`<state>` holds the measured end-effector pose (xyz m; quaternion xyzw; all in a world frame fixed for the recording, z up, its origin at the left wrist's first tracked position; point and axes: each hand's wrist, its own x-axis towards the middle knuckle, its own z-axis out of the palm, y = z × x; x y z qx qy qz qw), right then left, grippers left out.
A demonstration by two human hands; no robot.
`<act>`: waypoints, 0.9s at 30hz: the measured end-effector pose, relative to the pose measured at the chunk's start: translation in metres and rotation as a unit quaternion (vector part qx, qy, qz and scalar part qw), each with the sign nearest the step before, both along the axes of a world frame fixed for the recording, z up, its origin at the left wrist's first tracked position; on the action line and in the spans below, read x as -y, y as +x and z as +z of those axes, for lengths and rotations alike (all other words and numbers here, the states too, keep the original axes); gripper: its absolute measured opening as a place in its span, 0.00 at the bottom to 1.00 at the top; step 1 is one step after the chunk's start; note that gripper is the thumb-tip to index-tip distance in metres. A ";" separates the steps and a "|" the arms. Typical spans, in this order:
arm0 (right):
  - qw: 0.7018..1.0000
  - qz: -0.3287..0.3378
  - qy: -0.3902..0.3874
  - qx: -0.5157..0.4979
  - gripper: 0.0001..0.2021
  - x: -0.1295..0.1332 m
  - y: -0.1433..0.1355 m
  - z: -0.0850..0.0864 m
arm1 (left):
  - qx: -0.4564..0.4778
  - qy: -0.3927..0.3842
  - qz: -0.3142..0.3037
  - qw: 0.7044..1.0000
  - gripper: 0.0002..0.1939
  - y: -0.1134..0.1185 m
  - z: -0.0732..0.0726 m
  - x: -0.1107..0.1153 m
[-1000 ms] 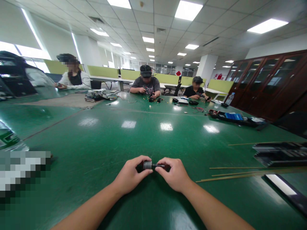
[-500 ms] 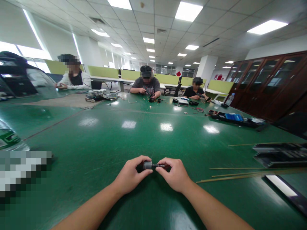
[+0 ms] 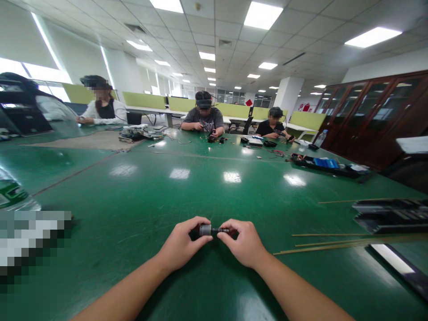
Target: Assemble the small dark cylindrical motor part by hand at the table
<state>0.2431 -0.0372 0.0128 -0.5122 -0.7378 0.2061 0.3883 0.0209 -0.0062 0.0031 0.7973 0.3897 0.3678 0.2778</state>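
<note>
A small grey metal cylinder (image 3: 205, 230) with a thin dark stepped shaft (image 3: 215, 230) lies lengthwise between my two hands, low in the middle of the view. Thumb and fingers of my left hand (image 3: 180, 244) pinch the wide cylinder. My right hand (image 3: 246, 245) is closed on the narrow ribbed end of the shaft. Both forearms reach in from the bottom edge, and the part is held just over the green table (image 3: 207, 196). What kind of part it is, I cannot make out.
Thin brass-coloured rods (image 3: 321, 244), a black ribbed part (image 3: 388, 216) and a dark flat device (image 3: 397, 267) lie at the right. A plastic bottle (image 3: 16, 194) and a blurred-out object (image 3: 30, 238) stand at the left. Several people sit across the table among loose parts (image 3: 256, 141).
My hands and the part between them have hardly moved. At the right edge a pale flat object has come into view by the cabinets.
</note>
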 end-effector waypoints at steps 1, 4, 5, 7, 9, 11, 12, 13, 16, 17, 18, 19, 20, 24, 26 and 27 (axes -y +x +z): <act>1.000 0.000 -0.001 -0.001 0.04 0.000 0.000 0.000 | 0.000 0.000 0.000 1.000 0.15 0.000 0.000 0.000; 1.000 0.003 -0.004 -0.004 0.04 0.000 0.000 0.001 | 0.000 0.000 0.000 1.000 0.14 0.000 0.001 0.000; 1.000 0.003 -0.004 -0.005 0.04 0.000 0.000 0.001 | -0.001 -0.001 0.000 1.000 0.14 0.000 0.001 0.000; 1.000 0.003 -0.006 -0.007 0.03 0.000 0.000 0.002 | -0.001 -0.001 0.000 1.000 0.14 0.000 0.001 0.000; 1.000 0.002 -0.006 -0.008 0.03 0.000 0.000 0.003 | 0.000 -0.002 -0.001 1.000 0.15 0.000 0.001 0.000; 1.000 0.002 -0.006 -0.008 0.03 0.000 0.000 0.003 | 0.000 -0.004 -0.001 1.000 0.15 0.000 0.002 0.000; 1.000 0.003 -0.006 -0.008 0.03 0.000 0.000 0.003 | 0.000 -0.004 -0.001 1.000 0.15 0.000 0.002 0.000; 1.000 0.004 -0.005 -0.008 0.03 0.000 -0.001 0.003 | 0.001 -0.004 -0.001 1.000 0.15 0.000 0.002 0.000; 1.000 0.004 -0.005 -0.012 0.03 0.000 -0.001 0.003 | 0.000 -0.004 -0.002 1.000 0.15 0.000 0.001 0.000; 1.000 0.003 -0.005 -0.013 0.03 0.000 -0.001 0.003 | 0.000 -0.004 -0.001 1.000 0.15 -0.001 0.001 0.000; 1.000 0.003 -0.005 -0.014 0.03 0.000 -0.001 0.003 | 0.001 -0.004 0.000 1.000 0.15 -0.001 0.000 0.000; 1.000 0.003 -0.006 -0.015 0.03 0.000 -0.001 0.003 | 0.002 -0.003 0.002 1.000 0.15 -0.001 0.000 0.000; 1.000 0.003 -0.006 -0.015 0.03 0.000 0.000 0.003 | 0.003 -0.003 0.003 1.000 0.15 -0.001 0.000 0.000; 1.000 0.002 -0.004 -0.016 0.04 0.000 0.000 0.002 | 0.005 -0.002 0.001 1.000 0.15 0.000 0.001 0.000; 1.000 0.001 -0.004 -0.015 0.04 0.000 0.001 0.002 | 0.005 -0.001 0.001 1.000 0.15 0.000 0.001 0.000; 1.000 0.001 -0.004 -0.015 0.04 0.000 0.001 0.002 | 0.005 0.001 0.001 1.000 0.15 0.000 0.001 0.000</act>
